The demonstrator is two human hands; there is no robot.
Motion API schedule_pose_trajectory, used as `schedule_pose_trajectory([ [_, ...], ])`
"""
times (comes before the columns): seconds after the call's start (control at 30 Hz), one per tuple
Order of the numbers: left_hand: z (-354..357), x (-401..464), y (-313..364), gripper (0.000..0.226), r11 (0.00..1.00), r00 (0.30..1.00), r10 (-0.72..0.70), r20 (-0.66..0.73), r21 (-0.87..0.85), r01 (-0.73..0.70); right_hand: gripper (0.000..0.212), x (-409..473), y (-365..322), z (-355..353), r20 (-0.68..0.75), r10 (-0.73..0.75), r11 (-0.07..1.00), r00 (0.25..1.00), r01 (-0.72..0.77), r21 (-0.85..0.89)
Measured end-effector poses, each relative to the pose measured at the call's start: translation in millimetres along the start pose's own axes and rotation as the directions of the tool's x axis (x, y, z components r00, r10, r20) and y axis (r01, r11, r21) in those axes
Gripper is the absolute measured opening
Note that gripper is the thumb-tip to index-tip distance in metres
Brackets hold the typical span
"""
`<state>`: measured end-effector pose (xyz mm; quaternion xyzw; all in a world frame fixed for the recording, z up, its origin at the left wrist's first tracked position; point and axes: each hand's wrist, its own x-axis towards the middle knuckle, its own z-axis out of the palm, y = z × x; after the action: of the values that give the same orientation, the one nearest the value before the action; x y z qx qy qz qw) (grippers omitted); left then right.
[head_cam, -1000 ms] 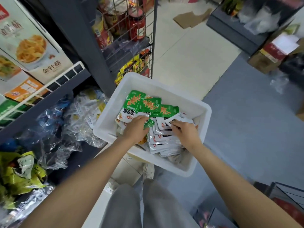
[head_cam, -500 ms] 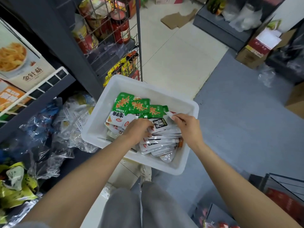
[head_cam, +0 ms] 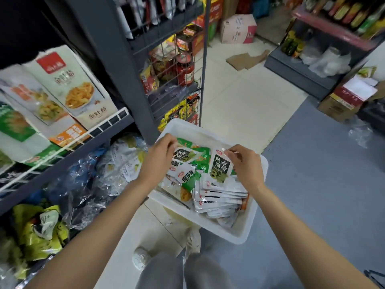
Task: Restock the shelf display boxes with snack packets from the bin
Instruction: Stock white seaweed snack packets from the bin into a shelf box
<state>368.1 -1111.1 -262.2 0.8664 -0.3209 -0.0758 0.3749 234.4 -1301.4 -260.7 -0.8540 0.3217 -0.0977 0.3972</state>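
Step in hand: picking stock out of the white rectangular plastic bin [head_cam: 239,233], nothing on the shelf yet. The person's left hand [head_cam: 159,161] pinches the top edge of a white-and-black seaweed snack packet [head_cam: 183,154] near the bin's far-left corner. The right hand [head_cam: 246,166] pinches the top corner of a second white-and-black packet [head_cam: 220,166], lifted upright over the pile. The rest of the stock lies in the bin: green packets [head_cam: 190,180] toward the far-left side, a fanned stack of white packets [head_cam: 220,195] along the near-right side.

Next move likely: carry both packets left and up to the white printed cardboard display boxes [head_cam: 68,84] on the upper shelf, behind the white wire rail [head_cam: 108,123].

Clearance: the grey steel shelf upright [head_cam: 116,65] stands between bin and boxes, so the hands must go round its near side. The rail calls for lifting over. Grey floor [head_cam: 323,184] to the right is open; crinkled clear plastic bags [head_cam: 87,184] crowd the low shelf to the left.
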Motion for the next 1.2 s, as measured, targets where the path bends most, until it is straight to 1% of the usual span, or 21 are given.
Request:
schedule_pose_trajectory([
  [0.07,-34,-1,0,0.012,1.0,0.996,-0.009,-0.089,0.016,0.01,0.019,7,-28,6,0.033,-0.091,0.996,0.995,0.092,-0.008],
  [0.13,-71,-4,-3,0.011,0.999,0.985,-0.027,-0.168,0.04,0.035,0.019,15,-60,16,0.067,-0.164,0.986,0.984,0.163,0.019],
  [0.23,-127,-16,-13,0.015,0.992,0.958,-0.082,-0.274,0.067,0.104,0.019,24,-112,37,0.149,-0.275,0.961,0.95,0.273,0.037],
  [0.3,-165,-29,-21,0.018,0.987,0.926,-0.108,-0.361,0.073,0.144,0.018,27,-149,55,0.214,-0.38,0.924,0.9,0.382,0.034],
  [0.37,-203,-44,-30,0.019,0.976,0.894,-0.124,-0.43,0.112,0.189,0.018,28,-186,74,0.272,-0.478,0.87,0.835,0.493,0.014],
  [0.43,-242,-59,-40,0.017,0.96,0.86,-0.13,-0.493,0.155,0.234,0.019,25,-222,94,0.326,-0.547,0.822,0.771,0.568,0.035],
  [0.57,-313,-85,-67,0.015,0.931,0.79,-0.124,-0.6,0.206,0.302,0.021,13,-292,128,0.373,-0.631,0.766,0.68,0.623,0.158],
  [0.67,-354,-93,-86,0.014,0.913,0.758,-0.081,-0.647,0.258,0.317,0.019,3,-335,149,0.382,-0.669,0.732,0.638,0.654,0.191],
  [0.77,-375,-86,-111,0.015,0.892,0.772,-0.097,-0.628,0.289,0.347,0.016,-2,-363,167,0.368,-0.702,0.7,0.609,0.685,0.203],
  [0.87,-382,-72,-131,0.017,0.859,0.824,-0.1,-0.558,0.369,0.355,0.015,-6,-377,178,0.362,-0.699,0.706,0.617,0.678,0.206],
  [0.93,-381,-62,-135,0.021,0.802,0.874,-0.078,-0.48,0.49,0.341,0.015,-7,-380,182,0.348,-0.702,0.703,0.621,0.683,0.199],
  [1.0,-373,-50,-138,0.024,0.725,0.933,-0.029,-0.358,0.635,0.266,0.015,-7,-381,183,0.333,-0.701,0.705,0.631,0.684,0.188],
  [1.03,-368,-47,-141,0.025,0.697,0.954,-0.02,-0.299,0.68,0.228,0.014,-7,-380,183,0.329,-0.697,0.709,0.637,0.679,0.188],
  [1.1,-355,-42,-150,0.024,0.661,0.976,-0.04,-0.216,0.727,0.188,0.015,-7,-380,183,0.319,-0.691,0.718,0.648,0.667,0.199],
  [1.2,-338,-41,-163,0.021,0.646,0.983,-0.104,-0.148,0.742,0.18,0.015,-3,-379,182,0.316,-0.673,0.738,0.669,0.638,0.221],
])
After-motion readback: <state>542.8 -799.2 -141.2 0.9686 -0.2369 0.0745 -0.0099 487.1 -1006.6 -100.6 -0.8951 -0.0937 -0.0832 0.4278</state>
